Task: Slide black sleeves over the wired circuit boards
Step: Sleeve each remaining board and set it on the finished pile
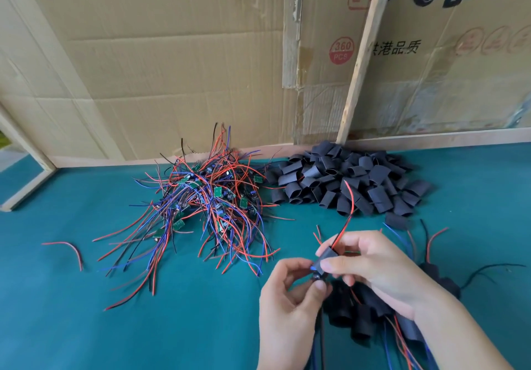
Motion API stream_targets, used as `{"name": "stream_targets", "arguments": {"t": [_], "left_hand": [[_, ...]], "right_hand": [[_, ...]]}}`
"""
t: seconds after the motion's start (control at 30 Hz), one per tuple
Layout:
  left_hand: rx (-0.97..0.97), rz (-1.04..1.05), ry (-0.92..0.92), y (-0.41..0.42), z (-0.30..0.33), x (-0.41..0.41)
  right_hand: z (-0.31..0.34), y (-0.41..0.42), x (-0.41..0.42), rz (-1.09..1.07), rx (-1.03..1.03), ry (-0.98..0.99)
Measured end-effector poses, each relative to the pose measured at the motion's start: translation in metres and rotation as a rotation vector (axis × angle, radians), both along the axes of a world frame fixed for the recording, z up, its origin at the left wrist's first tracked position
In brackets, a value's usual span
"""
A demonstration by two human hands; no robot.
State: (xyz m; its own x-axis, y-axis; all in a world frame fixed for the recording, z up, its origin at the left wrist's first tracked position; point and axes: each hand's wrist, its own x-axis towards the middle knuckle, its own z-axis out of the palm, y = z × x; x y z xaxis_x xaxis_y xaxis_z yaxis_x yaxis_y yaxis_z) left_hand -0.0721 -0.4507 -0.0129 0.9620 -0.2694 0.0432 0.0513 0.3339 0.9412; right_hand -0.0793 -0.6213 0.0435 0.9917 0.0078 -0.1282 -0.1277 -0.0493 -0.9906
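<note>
Black sleeve (pixel 327 254) sits low and right of centre, above the green tabletop (pixel 86 326), pinched by the right hand (pixel 370 266) with a red-and-black wire (pixel 349 211) poking out the top. Left hand (pixel 290 289) pinches the circuit board (pixel 315 272) at the sleeve's lower mouth (mostly hidden). Bare boards (pixel 201 203) heaped left, spare sleeves (pixel 344 180) behind.

A matt teal cloth-like table covering (pixel 86 298) lies under a pile of matt black sleeves (pixel 344 180) that look like soft plastic tubing. The wired circuit boards (pixel 201 197) are green, with smooth, slightly glossy red, blue and black plastic-coated leads. Behind stand creased brown cardboard sheets (pixel 161 53) and a bare wooden slat (pixel 363 62).
</note>
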Motion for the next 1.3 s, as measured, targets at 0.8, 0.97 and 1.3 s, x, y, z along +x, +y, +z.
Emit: {"name": "stream_targets", "arguments": {"t": [0.8, 0.97, 1.3], "left_hand": [[0.127, 0.157, -0.03, -0.007, 0.003, -0.002], [0.254, 0.319, -0.133, -0.007, 0.003, -0.005], [0.392, 0.302, -0.223, -0.011, -0.001, -0.005]], "right_hand": [[-0.005, 0.015, -0.001, -0.169, 0.101, 0.063], [-0.003, 0.016, -0.003, -0.16, -0.278, 0.044], [-0.005, 0.022, -0.012, -0.058, -1.04, 0.006]]}}
